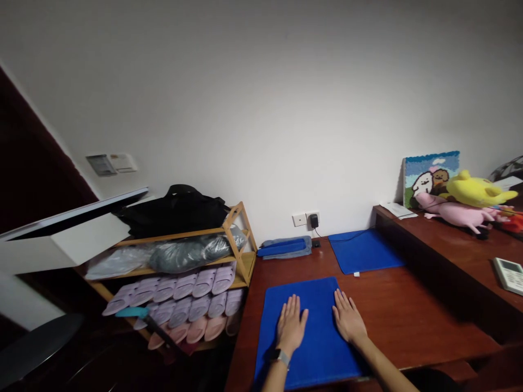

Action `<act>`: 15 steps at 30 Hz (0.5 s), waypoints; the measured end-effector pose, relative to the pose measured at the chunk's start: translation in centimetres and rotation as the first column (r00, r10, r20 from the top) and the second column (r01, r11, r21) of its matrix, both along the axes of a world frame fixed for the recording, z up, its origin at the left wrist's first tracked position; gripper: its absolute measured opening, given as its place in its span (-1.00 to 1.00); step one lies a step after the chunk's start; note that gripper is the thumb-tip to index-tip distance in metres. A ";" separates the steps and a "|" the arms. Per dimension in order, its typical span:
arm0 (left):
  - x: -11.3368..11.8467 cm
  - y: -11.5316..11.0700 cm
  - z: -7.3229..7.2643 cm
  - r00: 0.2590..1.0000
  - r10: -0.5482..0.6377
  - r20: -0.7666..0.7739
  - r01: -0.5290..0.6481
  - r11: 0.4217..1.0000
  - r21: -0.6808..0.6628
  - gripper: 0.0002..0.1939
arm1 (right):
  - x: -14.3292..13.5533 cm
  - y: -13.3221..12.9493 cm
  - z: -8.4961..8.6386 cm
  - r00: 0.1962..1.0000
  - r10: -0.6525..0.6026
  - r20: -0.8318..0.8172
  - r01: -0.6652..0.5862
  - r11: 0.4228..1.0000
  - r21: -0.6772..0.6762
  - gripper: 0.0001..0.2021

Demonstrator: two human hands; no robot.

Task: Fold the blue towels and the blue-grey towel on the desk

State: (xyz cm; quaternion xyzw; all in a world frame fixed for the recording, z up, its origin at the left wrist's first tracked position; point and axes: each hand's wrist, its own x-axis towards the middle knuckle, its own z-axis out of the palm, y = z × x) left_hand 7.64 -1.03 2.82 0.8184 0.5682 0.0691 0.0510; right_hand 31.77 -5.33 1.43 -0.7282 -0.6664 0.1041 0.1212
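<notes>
Both forearms reach in from the near edge. The left hand point(291, 325) lies palm-down on the near blue cloth point(312, 348), fingers nearly together; the right hand point(350, 318), fingers slightly apart, rests palm-down across its right edge on the reddish-brown surface point(425, 316).

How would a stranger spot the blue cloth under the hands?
Find the brown desk right of the shoe rack. At its front lies a flat blue cloth. Unlike the tagged cloth and the folded bundle farther back, it has the left hand on it and the right hand across its edge.
</notes>
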 end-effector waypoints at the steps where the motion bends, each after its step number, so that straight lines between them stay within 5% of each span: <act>1: -2.2 0.3 0.0 0.998 0.063 -0.025 -0.062 0.998 0.010 -0.26 | 0.0 -0.1 0.0 1.000 -0.003 0.000 0.003 1.000 -0.004 -0.33; 6: -8.8 0.9 -0.7 0.980 0.196 -0.036 -0.193 0.978 0.082 -0.26 | -0.3 0.0 -0.3 0.999 -0.031 0.018 0.031 0.999 -0.025 -0.33; 15: -8.7 0.9 -1.5 0.983 0.185 -0.009 -0.183 0.978 0.104 -0.22 | 0.0 5.3 1.4 0.999 -0.031 0.013 0.032 0.999 -0.027 -0.33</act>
